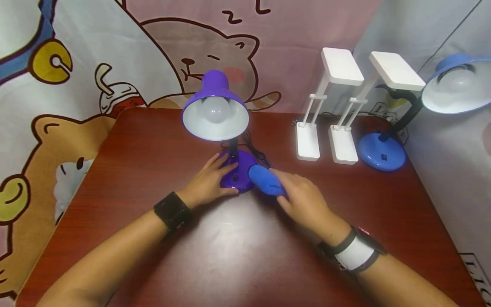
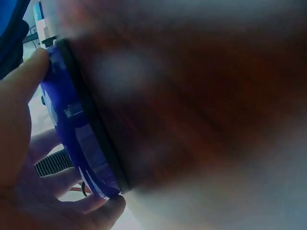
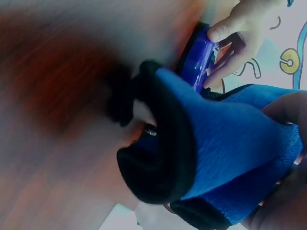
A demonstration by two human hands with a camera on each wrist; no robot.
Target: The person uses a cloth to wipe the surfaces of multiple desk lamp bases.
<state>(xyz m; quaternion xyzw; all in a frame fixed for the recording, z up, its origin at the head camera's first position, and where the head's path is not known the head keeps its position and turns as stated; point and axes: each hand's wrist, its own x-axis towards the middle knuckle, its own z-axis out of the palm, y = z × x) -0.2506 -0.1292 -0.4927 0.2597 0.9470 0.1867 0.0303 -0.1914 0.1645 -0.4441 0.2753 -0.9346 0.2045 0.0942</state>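
A purple desk lamp (image 1: 215, 83) with a white-lined shade and a bulb stands upright on the table. My left hand (image 1: 205, 183) grips its round base (image 1: 245, 162), thumb at the front edge and fingers spread over the left and far side. In the left wrist view, thumb and fingertips hold opposite edges of the base (image 2: 72, 108). My right hand (image 1: 307, 202) holds a folded blue plush cloth (image 1: 265, 180) against the right side of the base. Black edging shows on the cloth (image 3: 225, 139) in the right wrist view. Its far fingers are partly hidden.
Two white folding lamps (image 1: 307, 143) stand at the back right, with a blue desk lamp (image 1: 381, 151) beyond them by the wall. A black cord (image 1: 255, 149) lies behind the purple base. Cartoon-printed fabric (image 1: 299, 34) hangs behind the brown table (image 1: 145, 157).
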